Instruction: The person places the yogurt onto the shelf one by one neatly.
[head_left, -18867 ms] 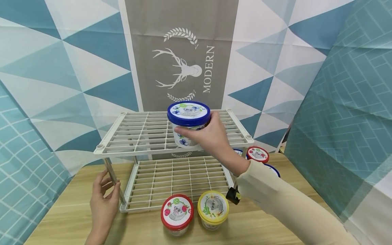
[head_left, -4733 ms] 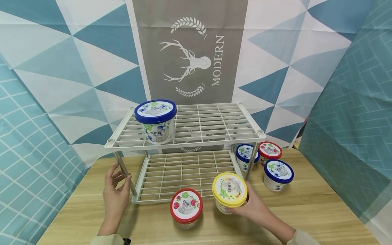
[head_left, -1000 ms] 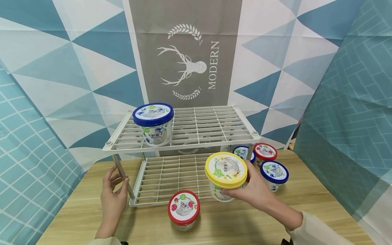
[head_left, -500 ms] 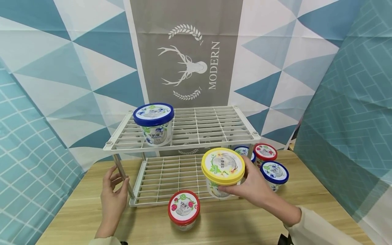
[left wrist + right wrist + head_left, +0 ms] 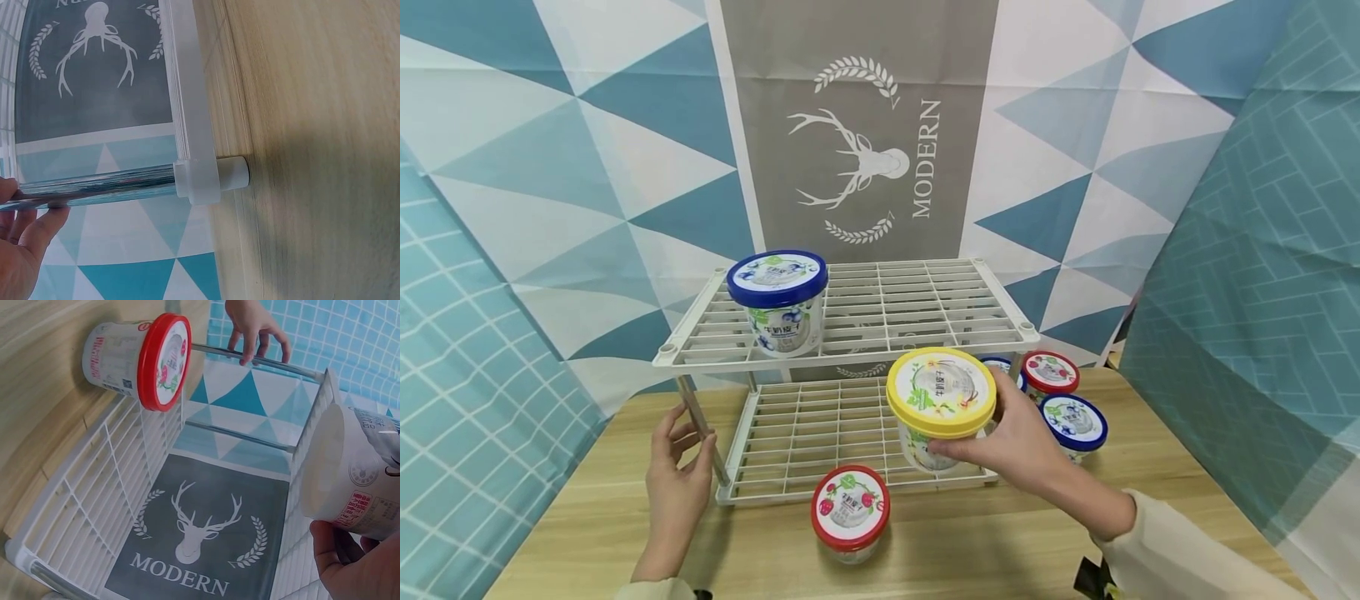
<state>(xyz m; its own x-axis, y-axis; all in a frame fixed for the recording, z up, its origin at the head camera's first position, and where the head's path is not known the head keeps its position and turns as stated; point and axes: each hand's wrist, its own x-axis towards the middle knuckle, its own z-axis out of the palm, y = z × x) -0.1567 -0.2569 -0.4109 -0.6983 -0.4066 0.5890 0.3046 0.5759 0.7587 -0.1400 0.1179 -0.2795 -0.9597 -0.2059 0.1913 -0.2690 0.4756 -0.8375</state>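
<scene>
My right hand [image 5: 1011, 433] grips a yellow-lidded tub [image 5: 940, 396] and holds it off the table, in front of the white two-tier rack [image 5: 917, 354]. From the right wrist view, the tub's pale underside [image 5: 322, 465] shows above the curled fingers. With thumb and fingertips my left hand [image 5: 679, 487] holds the rack's front left metal post [image 5: 112, 186]. A blue-lidded tub [image 5: 778, 304] stands upright at the left end of the upper shelf. On the table before the rack sits a red-lidded tub [image 5: 850, 512], apart from both hands.
To the right of the rack stand another red-lidded tub [image 5: 1049, 372], a blue-lidded tub [image 5: 1073, 421] and one more blue-lidded tub [image 5: 1000, 364], partly hidden behind my right hand. The lower shelf [image 5: 812, 442] lies just above the wooden table [image 5: 760, 554]. Patterned cloth hangs behind.
The blue-lidded tub, earlier in my right hand, now stands at the upper shelf's left. My right hand has since lifted the yellow-lidded tub, moving up and slightly left. The left hand stays put.
</scene>
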